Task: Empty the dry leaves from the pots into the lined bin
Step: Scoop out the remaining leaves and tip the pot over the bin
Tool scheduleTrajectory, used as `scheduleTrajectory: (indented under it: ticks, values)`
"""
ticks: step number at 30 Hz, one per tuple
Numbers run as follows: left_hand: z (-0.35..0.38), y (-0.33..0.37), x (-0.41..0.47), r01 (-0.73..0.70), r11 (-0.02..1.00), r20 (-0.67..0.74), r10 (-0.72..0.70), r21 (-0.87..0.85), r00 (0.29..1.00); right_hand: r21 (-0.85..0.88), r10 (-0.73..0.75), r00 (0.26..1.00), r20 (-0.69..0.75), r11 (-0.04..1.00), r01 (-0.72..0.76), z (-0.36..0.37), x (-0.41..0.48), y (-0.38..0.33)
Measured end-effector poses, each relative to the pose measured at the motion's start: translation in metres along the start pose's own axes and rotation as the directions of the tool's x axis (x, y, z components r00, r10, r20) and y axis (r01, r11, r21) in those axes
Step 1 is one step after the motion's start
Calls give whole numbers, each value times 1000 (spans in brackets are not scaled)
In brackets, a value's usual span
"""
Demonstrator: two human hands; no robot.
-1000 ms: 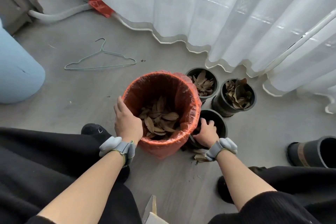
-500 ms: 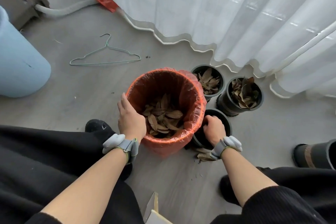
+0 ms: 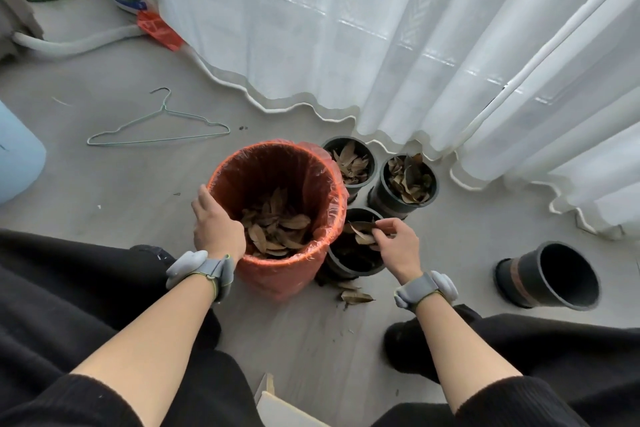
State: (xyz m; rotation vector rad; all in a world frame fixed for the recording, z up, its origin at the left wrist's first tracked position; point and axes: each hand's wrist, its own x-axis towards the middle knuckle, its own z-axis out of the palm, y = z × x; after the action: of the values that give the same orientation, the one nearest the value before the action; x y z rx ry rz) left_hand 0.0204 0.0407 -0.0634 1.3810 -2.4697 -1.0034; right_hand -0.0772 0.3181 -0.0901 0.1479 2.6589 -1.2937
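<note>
The orange-lined bin [image 3: 322,184] stands on the floor between my knees, with dry leaves [image 3: 277,229] in its bottom. My left hand [image 3: 216,225] grips its near-left rim. My right hand [image 3: 393,244] pinches a few dry leaves [image 3: 360,230] above the nearest black pot [image 3: 356,263], right of the bin. Two more black pots, one at the back [image 3: 353,163] and one to its right [image 3: 405,184], hold dry leaves. Loose leaves [image 3: 353,295] lie on the floor by the nearest pot.
An empty black pot [image 3: 550,276] lies on its side at the right. A wire hanger [image 3: 156,128] lies on the floor at the left. White curtains [image 3: 381,45] hang behind the pots. A pale blue container [image 3: 17,156] stands at the far left.
My right hand has come up out of the nearest pot holding a few leaves. The left hand has stayed on the bin's rim.
</note>
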Motion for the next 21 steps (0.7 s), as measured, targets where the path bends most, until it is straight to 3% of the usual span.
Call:
scheduleTrajectory:
  ticks: [9, 17, 21]
  values:
    - [-1, 2, -1, -13, 1000, 14, 13, 3, 1000, 132, -19, 1000, -15, 991, 20, -29, 4, -19]
    - [-1, 3, -3, -17, 1000, 22, 17, 7, 1000, 338, -188, 968, -166, 911, 235, -60, 10, -98]
    - [-2, 4, -4, -26, 1000, 11, 26, -10, 1000, 361, -346, 931, -119, 858, 365, -47, -7, -143]
